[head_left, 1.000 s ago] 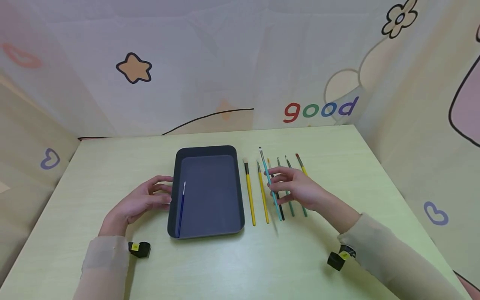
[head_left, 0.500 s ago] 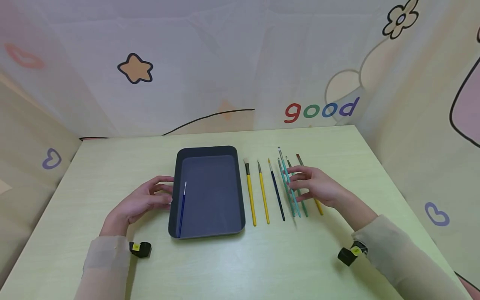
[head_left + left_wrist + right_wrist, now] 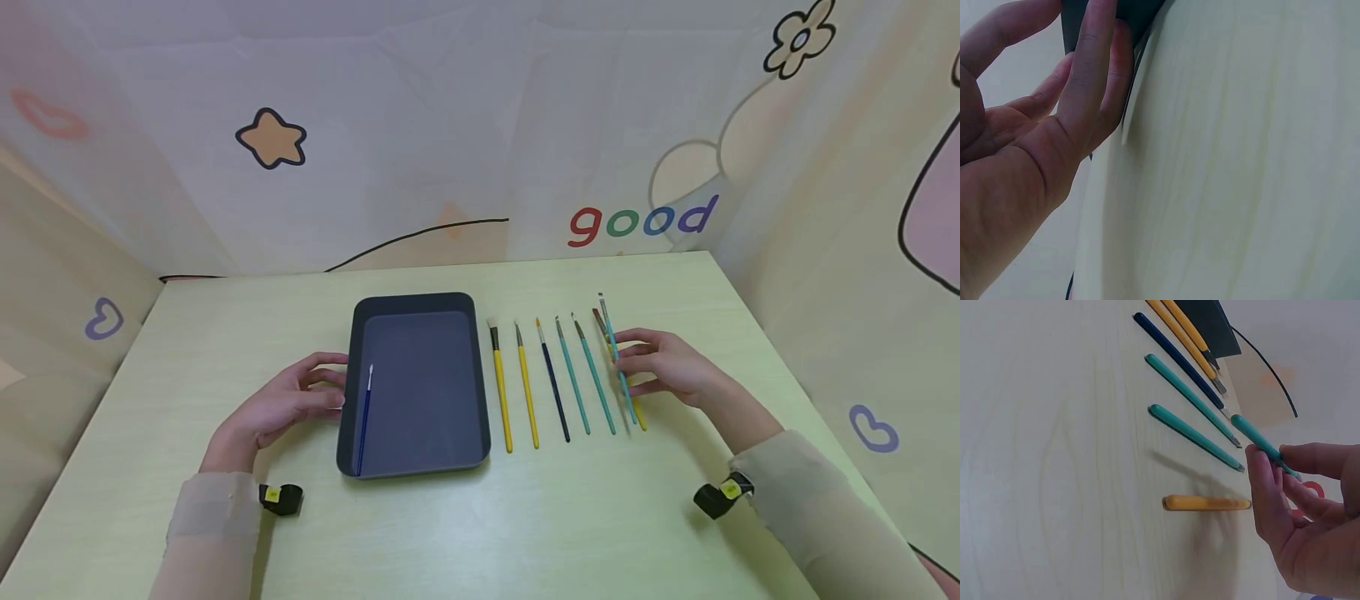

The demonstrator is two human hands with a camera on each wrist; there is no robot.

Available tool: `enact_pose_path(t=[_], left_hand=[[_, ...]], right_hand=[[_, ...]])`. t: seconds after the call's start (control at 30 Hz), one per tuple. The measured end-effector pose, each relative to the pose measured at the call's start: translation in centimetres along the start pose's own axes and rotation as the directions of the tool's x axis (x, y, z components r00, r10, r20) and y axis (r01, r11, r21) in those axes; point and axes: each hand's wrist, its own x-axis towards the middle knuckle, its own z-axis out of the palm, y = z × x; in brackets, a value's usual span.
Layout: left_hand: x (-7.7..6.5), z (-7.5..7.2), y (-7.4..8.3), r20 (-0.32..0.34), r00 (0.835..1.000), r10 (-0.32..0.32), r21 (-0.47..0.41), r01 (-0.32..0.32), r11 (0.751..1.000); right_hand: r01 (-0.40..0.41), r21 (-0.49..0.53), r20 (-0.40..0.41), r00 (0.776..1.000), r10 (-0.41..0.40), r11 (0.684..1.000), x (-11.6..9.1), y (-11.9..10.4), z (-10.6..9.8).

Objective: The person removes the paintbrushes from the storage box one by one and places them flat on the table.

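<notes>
My right hand (image 3: 671, 367) pinches a turquoise paintbrush (image 3: 619, 367) by its handle, above the table. Its shadow falls below in the right wrist view, so the paintbrush (image 3: 1257, 436) is lifted. Under and beside it lies a yellow paintbrush (image 3: 1210, 502) with a reddish-brown tip. My left hand (image 3: 288, 396) touches the left outer wall of a dark grey tray (image 3: 420, 469), its fingers loosely bent; the tray (image 3: 1135, 15) also shows at their tips in the left wrist view. Inside the tray, near its left side, lies a blue paintbrush (image 3: 365, 421).
Right of the tray, a row of brushes lies side by side: two yellow brushes (image 3: 501, 392) (image 3: 527, 387), a dark blue brush (image 3: 555, 387) and two turquoise brushes (image 3: 573, 379) (image 3: 596, 379). The pale wooden table (image 3: 480, 542) meets a patterned cloth backdrop (image 3: 420, 125) behind.
My right hand has carried the turquoise paintbrush rightward past the row, from near the dark blue brush to over the yellow one at the right end. My left hand and the tray stay put.
</notes>
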Motion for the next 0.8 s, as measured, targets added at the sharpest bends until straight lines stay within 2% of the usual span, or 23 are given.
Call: enact_pose_path(t=[0.33,0.57,0.8], left_hand=[[0.1,-0.1,-0.1,0.002,1.0,-0.003,0.001,0.003,1.0],[0.1,-0.1,-0.1,0.001,1.0,-0.002,0.001,0.002,1.0],[0.1,-0.1,0.0,0.002,1.0,-0.007,-0.001,0.007,1.0]], right_hand=[[-0.026,-0.092,-0.048,0.999,0.021,0.995,0.2,1.0,-2.0],[-0.037,-0.203,-0.094,0.995,0.018,0.978,0.2,1.2,-2.3],[-0.076,-0.261,-0.153,0.988,0.037,0.962,0.4,1.5,-2.3]])
